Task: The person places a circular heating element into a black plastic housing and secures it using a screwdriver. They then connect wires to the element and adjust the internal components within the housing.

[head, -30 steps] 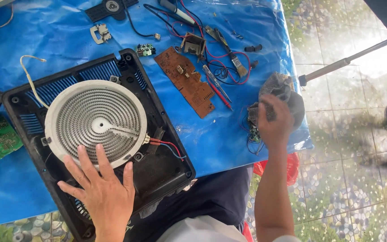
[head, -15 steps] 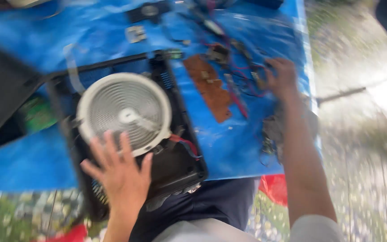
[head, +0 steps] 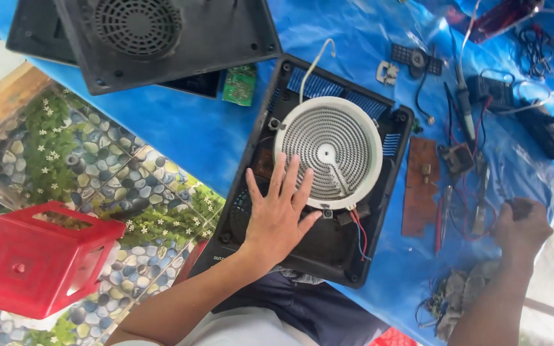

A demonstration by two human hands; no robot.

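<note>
An opened black cooker housing [head: 360, 250] lies on a blue sheet [head: 174, 128], with a round white heating coil [head: 328, 150] inside it. My left hand [head: 277, 214] rests flat on the housing, fingers spread, fingertips touching the coil's near edge. My right hand [head: 522, 227] is at the right, closed around a small dark object that I cannot make out. It hovers beside a brown circuit board [head: 420, 186] and a tangle of red and black wires [head: 463, 192].
A black cover with a fan grille [head: 161, 38] lies at the top left, a green circuit board [head: 238, 84] beside it. Small parts and tools [head: 411, 61] are scattered at the top right. A red plastic stool [head: 33, 263] stands on the pebble-patterned floor [head: 129, 186].
The view has swung left and sharpened. My right hand has moved from the grey object at the table's edge to the wires beside the brown board. My left hand stays on the housing.
</note>
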